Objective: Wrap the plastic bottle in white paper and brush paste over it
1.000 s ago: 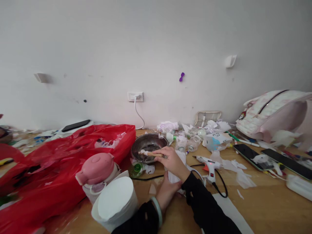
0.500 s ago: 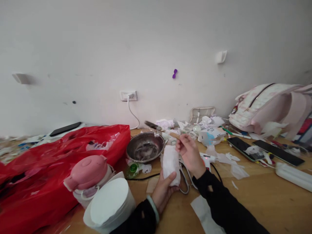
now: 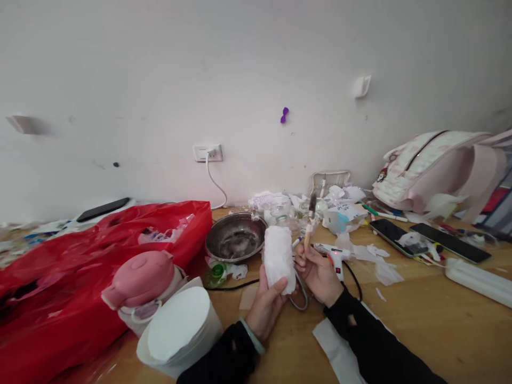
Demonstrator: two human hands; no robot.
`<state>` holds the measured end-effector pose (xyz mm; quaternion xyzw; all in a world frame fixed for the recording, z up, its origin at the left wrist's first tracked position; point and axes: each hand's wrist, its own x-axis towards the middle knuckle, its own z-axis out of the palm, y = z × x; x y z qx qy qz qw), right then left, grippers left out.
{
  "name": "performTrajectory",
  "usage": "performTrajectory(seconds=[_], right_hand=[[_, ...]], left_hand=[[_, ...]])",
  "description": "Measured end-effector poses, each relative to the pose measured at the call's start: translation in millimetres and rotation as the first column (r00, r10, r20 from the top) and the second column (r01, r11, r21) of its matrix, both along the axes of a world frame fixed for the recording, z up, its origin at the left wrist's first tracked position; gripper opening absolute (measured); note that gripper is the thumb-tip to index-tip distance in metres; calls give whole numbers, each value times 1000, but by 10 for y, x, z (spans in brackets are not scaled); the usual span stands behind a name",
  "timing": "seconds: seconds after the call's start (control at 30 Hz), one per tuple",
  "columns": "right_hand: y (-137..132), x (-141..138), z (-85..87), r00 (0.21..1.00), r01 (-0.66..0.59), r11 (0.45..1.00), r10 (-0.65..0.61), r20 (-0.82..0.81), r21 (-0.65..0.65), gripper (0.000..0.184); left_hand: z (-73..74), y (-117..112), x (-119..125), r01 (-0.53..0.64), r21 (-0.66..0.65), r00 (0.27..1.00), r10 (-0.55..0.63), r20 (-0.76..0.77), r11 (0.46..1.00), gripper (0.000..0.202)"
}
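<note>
My left hand (image 3: 269, 303) is wrapped round the lower part of a white, paper-covered block (image 3: 279, 258), thumb across its front. Beside it, my right hand (image 3: 320, 274) grips the wooden handle of a paintbrush (image 3: 309, 221), whose dark bristles point up and stand apart from the block. Behind the block to the left lies a metal bowl (image 3: 237, 238) with some whitish residue inside. Part of a pair of scissors (image 3: 301, 298) shows below and between my hands; the rest is hidden. A white glue gun (image 3: 336, 257) lies just past my right hand.
To the left are a red plastic bag (image 3: 176, 213), a pink-lidded cup (image 3: 140, 280) and a white paper roll (image 3: 182, 322). Paper scraps (image 3: 376, 258), phones (image 3: 394, 237) and a power strip (image 3: 478, 281) lie at the right, before a backpack (image 3: 432, 170). A green bottle (image 3: 217, 273) lies near the bowl.
My right hand has moved down and turned the paintbrush from slanting left over the block to upright beside it. The block, still in my left hand, has risen slightly.
</note>
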<state>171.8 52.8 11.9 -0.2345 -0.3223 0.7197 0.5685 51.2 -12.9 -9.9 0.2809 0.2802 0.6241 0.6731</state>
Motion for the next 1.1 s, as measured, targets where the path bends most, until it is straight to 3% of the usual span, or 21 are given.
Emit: performTrajectory(seconds=[0.1, 0.2, 0.3, 0.5, 0.67, 0.77, 0.9, 1.1], right_hand=[[-23, -7, 27, 994, 24, 998, -30, 109, 58, 32], [-30, -17, 3, 960, 57, 989, -93, 265, 140, 26], [-20, -18, -45, 868, 109, 961, -216, 447, 253, 28], [12, 37, -95, 539, 184, 815, -551, 637, 549, 12], [45, 78, -132, 309, 146, 714, -691, 654, 685, 4], [63, 90, -165, 220, 63, 683, -721, 657, 728, 9], [75, 116, -201, 124, -75, 659, -738, 663, 748, 28], [79, 217, -115, -31, -114, 627, -777, 628, 771, 45]], left_hand=[[-53, 88, -6, -215, 32, 966, 218, -143, 976, 65], [-86, 189, -31, -445, 63, 842, 441, -312, 894, 73], [-77, 240, -61, -553, 86, 754, 541, -371, 829, 83], [-58, 225, -86, -606, 111, 690, 590, -419, 788, 88], [-36, 219, -86, -613, 133, 672, 602, -432, 779, 87], [-4, 205, -79, -608, 139, 685, 605, -406, 781, 88], [16, 188, -73, -586, 150, 693, 588, -417, 796, 88], [25, 191, -89, -607, 115, 697, 597, -397, 786, 90]])
